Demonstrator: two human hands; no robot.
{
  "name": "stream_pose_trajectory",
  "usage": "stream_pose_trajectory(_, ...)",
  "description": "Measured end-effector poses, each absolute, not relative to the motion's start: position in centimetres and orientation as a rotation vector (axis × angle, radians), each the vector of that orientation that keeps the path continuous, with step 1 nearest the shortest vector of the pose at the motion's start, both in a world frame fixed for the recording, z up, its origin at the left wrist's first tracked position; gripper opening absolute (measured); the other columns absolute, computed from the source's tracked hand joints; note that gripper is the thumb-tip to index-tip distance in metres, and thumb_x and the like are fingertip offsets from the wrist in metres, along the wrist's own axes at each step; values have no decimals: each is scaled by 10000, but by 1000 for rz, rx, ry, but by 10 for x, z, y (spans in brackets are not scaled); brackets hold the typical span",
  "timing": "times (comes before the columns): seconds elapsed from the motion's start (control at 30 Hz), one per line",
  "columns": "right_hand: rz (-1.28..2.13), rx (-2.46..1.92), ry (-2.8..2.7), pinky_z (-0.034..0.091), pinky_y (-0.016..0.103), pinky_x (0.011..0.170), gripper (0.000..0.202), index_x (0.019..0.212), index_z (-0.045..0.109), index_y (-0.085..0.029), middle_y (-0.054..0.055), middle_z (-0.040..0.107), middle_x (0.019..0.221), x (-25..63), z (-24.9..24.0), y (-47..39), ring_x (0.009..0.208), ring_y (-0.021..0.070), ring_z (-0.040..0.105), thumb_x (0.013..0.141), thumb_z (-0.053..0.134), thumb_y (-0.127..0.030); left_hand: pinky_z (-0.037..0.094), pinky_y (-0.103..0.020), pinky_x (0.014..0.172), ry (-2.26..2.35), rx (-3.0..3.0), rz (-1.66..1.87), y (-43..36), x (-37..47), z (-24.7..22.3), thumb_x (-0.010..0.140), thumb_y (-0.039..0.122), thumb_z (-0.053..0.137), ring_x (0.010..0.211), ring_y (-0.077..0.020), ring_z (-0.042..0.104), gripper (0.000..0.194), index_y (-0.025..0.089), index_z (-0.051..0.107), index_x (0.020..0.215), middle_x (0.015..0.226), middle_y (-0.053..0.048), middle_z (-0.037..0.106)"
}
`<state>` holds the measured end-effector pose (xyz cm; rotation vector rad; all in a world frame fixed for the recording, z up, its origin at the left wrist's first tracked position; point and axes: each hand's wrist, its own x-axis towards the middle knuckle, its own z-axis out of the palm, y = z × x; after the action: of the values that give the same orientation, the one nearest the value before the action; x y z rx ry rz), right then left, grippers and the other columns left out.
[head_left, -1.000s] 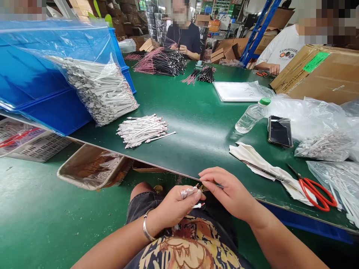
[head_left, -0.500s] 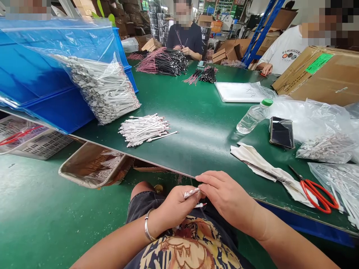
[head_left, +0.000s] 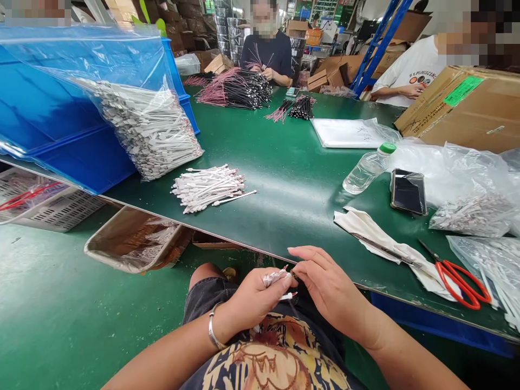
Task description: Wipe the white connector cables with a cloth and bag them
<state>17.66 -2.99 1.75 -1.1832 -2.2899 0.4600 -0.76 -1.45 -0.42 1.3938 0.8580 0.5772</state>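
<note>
My left hand [head_left: 258, 295] is closed around a small bundle of white-sleeved wire leads [head_left: 273, 278] over my lap. Reddish wire ends stick out by the thumb, and one white lead end [head_left: 287, 296] shows below it. Just to the right, my right hand [head_left: 331, 292] has thumb and index finger pinched together close to those ends, its other fingers loosely stretched. Whatever lies in that pinch is too small to make out. On the green table [head_left: 280, 162], a loose pile of similar white leads [head_left: 209, 187] lies beyond the left hand.
A clear bag of white leads [head_left: 146, 130] leans on a blue bin [head_left: 81, 146]. To the right lie red-handled scissors [head_left: 459, 279], tweezers on a white cloth [head_left: 361, 222], a phone [head_left: 408, 191] and a water bottle [head_left: 365, 169]. Two people sit across the table near black-and-pink wires [head_left: 239, 89].
My right hand has drawn slightly right, away from the bundle's ends, which now show more. The person at right has raised their hand from the table.
</note>
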Motion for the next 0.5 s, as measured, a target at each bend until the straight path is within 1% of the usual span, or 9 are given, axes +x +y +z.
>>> stream_pose_trajectory(0.17,577,-1242,-2152,427,381,947,162,892,550,-176,111,558,1150,181,17,-34,1163,188,445,898,403,-108,303,-215,539,882,1362,552,-15,-8,-3,881,392,444,538,-79,363,335,115,628,845,567,35,418)
stream_pose_trajectory(0.27,714,-1290,-2047,429,366,949,176,926,573,-199,82,573,1137,182,18,-34,1137,175,473,911,404,-152,304,-218,537,888,1361,550,-16,-7,-2,881,396,440,535,-83,363,341,114,630,861,561,35,417)
stream_pose_trajectory(0.33,806,-1299,-1997,438,358,945,193,964,586,-217,64,588,1123,182,18,-34,1105,166,501,918,402,-178,300,-220,547,879,1381,567,-17,-7,-1,885,394,429,550,-87,351,338,117,616,834,565,37,401)
stream_pose_trajectory(0.4,855,-1287,-1970,447,354,938,205,1002,589,-230,54,597,1118,181,19,-35,1073,160,525,920,405,-192,289,-224,556,860,1419,590,-17,-6,-1,890,392,414,570,-90,324,342,124,578,754,577,38,372)
stream_pose_trajectory(0.5,869,-1268,-1966,457,355,931,218,1045,584,-234,53,607,1101,179,19,-35,1053,161,538,917,413,-194,265,-228,556,835,1474,609,-17,-5,-2,894,388,398,588,-93,281,363,147,456,628,591,40,318)
